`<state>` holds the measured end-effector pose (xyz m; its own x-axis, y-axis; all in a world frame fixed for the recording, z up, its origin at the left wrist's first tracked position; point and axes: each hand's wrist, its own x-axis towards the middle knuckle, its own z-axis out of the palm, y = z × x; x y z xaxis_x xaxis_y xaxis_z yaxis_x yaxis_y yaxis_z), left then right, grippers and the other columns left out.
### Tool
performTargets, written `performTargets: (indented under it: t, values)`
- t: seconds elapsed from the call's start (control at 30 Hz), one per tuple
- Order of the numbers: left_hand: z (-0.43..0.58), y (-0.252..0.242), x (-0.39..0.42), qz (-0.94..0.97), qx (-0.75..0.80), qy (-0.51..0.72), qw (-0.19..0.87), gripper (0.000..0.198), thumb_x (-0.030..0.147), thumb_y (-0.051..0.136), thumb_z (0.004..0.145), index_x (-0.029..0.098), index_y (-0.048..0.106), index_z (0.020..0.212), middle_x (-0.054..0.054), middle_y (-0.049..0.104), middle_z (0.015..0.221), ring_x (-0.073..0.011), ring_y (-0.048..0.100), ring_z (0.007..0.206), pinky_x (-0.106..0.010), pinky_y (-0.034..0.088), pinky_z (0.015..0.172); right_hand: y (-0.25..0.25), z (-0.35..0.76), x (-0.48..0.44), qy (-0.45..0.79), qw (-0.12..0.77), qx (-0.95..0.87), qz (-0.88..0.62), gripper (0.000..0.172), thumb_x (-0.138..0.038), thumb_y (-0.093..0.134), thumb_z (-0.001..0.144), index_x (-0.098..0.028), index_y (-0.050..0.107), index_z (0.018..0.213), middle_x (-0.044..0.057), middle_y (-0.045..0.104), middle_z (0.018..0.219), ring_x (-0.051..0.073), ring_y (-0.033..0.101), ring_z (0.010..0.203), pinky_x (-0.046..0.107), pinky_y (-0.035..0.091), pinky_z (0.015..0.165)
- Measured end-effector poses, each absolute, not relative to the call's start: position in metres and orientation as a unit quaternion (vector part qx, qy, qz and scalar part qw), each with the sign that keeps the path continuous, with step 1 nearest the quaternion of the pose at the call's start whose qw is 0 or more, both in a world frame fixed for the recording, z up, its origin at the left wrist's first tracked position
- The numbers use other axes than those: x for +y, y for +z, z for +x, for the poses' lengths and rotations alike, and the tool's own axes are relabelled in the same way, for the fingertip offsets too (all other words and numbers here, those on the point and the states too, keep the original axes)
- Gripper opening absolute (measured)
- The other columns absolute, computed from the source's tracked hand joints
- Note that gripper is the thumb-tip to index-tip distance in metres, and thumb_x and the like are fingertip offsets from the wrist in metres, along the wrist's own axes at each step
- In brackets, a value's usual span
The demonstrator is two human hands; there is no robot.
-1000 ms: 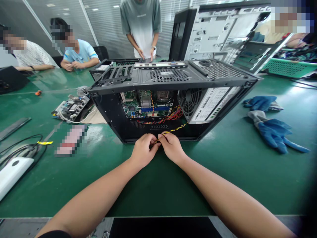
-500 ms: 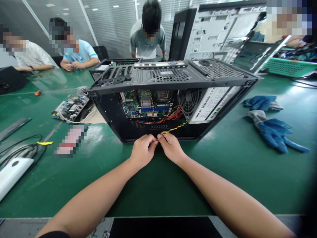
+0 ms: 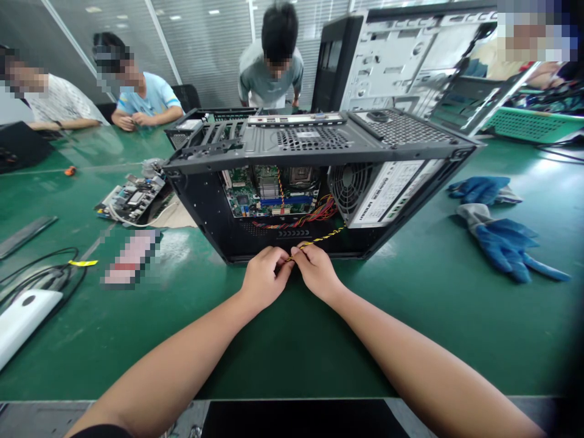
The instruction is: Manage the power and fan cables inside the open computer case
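An open black computer case (image 3: pixel 201 213) stands before me on the green table. Inside it are a green motherboard (image 3: pixel 244 201), a bundle of red and multicoloured wires (image 3: pixel 319 213), and a power supply (image 3: pixel 378 194) with a round fan grille at the right. A twisted yellow-and-black cable (image 3: pixel 326 236) runs from below the power supply to my fingers at the case's lower front edge. My left hand (image 3: pixel 264 277) pinches its near end, which the fingers mostly hide. Close beside it, my right hand (image 3: pixel 317 271) is closed on the same cable.
Blue-and-grey gloves (image 3: pixel 502 243) lie at the right. On the left are a phone (image 3: pixel 132 258), a loose circuit-board assembly (image 3: pixel 132 198), black cables (image 3: pixel 75 274) and a white device (image 3: pixel 30 322). Another case (image 3: pixel 387 61), a green basket (image 3: pixel 533 125) and several people are behind.
Both hands stay at the case's front edge, holding the cable. The fingers have shifted only slightly, and a bit more cable shows between them.
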<state>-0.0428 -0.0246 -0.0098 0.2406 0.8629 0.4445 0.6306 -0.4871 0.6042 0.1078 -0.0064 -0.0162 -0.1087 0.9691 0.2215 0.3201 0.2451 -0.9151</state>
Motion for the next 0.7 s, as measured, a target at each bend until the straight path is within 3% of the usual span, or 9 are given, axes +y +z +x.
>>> performTargets:
  t: [0.5, 0.7]
  values:
    - [-0.0429, -0.0088, -0.0242, 0.771, 0.490, 0.363, 0.183, 0.006, 0.016, 0.058, 0.088, 0.019, 0.058, 0.083, 0.001, 0.059, 0.072, -0.0129, 0.056, 0.066, -0.026, 0.042, 0.061, -0.0167, 0.1074, -0.0066, 0.365, 0.442, -0.647, -0.503, 0.032, -0.041, 0.045, 0.090, -0.023, 0.042, 0.063, 0.001, 0.054, 0.065, 0.017, 0.050, 0.062, 0.031, 0.036, 0.060]
    - [-0.0434, -0.0074, -0.0239, 0.776, 0.493, 0.350, 0.180, 0.011, 0.016, 0.054, 0.091, 0.019, 0.057, 0.081, 0.000, 0.059, 0.075, -0.0144, 0.056, 0.070, -0.028, 0.043, 0.067, -0.0175, 0.1076, -0.0067, 0.369, 0.441, -0.644, -0.505, 0.032, -0.041, 0.045, 0.090, -0.023, 0.042, 0.063, 0.002, 0.055, 0.066, 0.018, 0.052, 0.064, 0.031, 0.037, 0.062]
